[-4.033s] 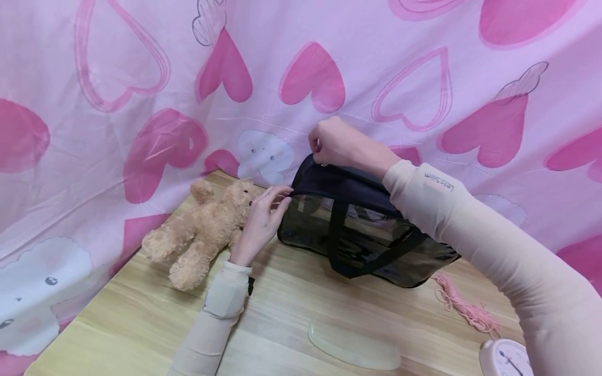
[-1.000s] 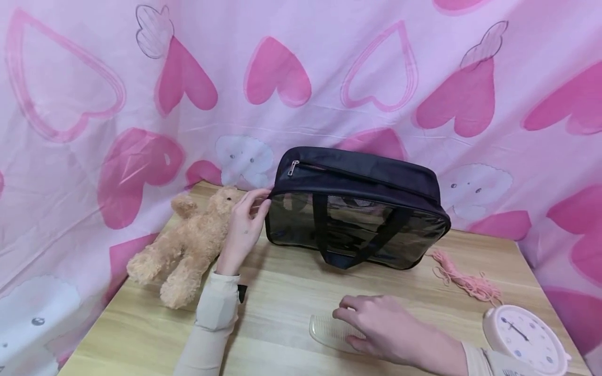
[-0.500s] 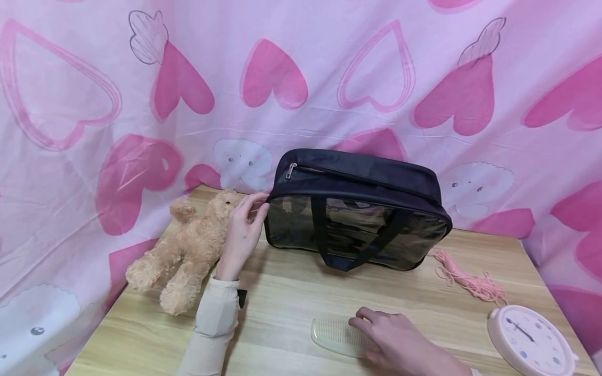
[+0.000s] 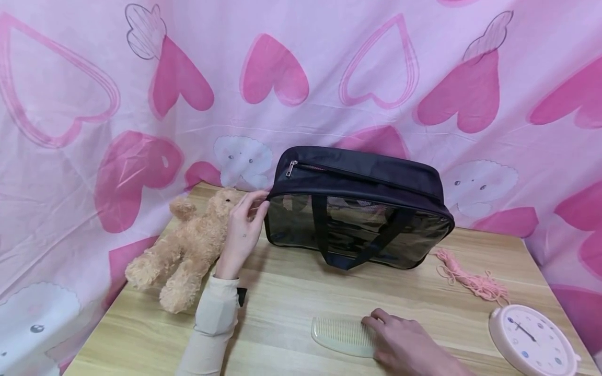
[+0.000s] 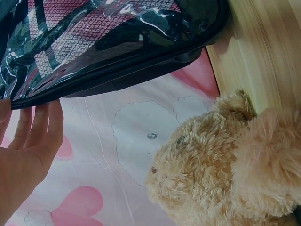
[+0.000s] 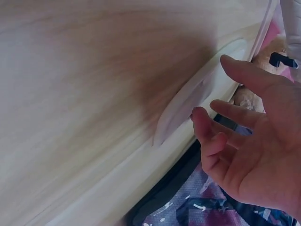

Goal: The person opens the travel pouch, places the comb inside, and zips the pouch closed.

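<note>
A black bag (image 4: 371, 172) with a see-through front panel stands on the table, its zipper pull at the left end of the top. My left hand (image 4: 245, 227) pinches the bag's left edge; in the left wrist view the thumb lies in front of the edge and the fingers (image 5: 40, 125) behind it. A pale, translucent comb (image 4: 340, 337) lies flat near the front. Over its right end is my right hand (image 4: 406, 342). The right wrist view shows its thumb and fingers spread apart beside the comb (image 6: 188, 101).
Left of the bag, close to my left hand, lies a tan teddy bear (image 4: 195, 245). A bundle of pink cord (image 4: 470, 279) and a round pink-rimmed clock (image 4: 533, 337) are on the right. A heart-patterned curtain (image 4: 357, 68) hangs behind the wooden table (image 4: 277, 313).
My right hand has left the top of the bag, come down to the comb, then shifted right along it. The left hand has stayed at the bag's edge.
</note>
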`<state>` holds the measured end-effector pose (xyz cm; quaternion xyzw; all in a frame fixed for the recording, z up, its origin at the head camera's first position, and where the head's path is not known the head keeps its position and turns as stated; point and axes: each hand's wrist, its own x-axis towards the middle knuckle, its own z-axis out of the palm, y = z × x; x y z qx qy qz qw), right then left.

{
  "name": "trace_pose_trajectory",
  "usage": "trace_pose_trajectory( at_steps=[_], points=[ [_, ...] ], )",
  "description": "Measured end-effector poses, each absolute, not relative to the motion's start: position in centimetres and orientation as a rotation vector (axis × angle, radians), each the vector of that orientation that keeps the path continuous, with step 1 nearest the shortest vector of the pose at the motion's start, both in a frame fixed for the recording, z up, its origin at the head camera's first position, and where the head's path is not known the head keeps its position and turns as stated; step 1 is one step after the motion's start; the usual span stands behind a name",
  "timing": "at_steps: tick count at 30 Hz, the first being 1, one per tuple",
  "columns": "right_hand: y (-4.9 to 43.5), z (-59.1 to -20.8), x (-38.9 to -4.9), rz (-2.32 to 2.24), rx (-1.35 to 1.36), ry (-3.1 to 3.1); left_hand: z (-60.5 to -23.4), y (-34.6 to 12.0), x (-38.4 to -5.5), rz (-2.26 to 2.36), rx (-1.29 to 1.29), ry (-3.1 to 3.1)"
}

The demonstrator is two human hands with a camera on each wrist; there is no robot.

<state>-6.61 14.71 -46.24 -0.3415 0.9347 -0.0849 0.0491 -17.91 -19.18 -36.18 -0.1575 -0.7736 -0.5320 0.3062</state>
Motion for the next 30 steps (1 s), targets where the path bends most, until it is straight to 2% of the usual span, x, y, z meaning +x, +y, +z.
trace_pose_trajectory(
  at_steps=[20, 24, 30],
  points=[
    [17.3, -46.8, -6.1, -0.294, -0.898, 2.867, -36.4, -19.2, -18.1, -1.413, -0.410, -2.044],
    [17.6, -47.0, -6.0, -0.346, -0.788, 2.872, -36.4, -19.2, -18.0, -1.412, -0.416, -2.040],
    [18.3, -47.3, -6.3, -0.490, -0.796, 2.823, -36.3, -19.1, -18.0, -1.410, -0.406, -2.045]
  ],
)
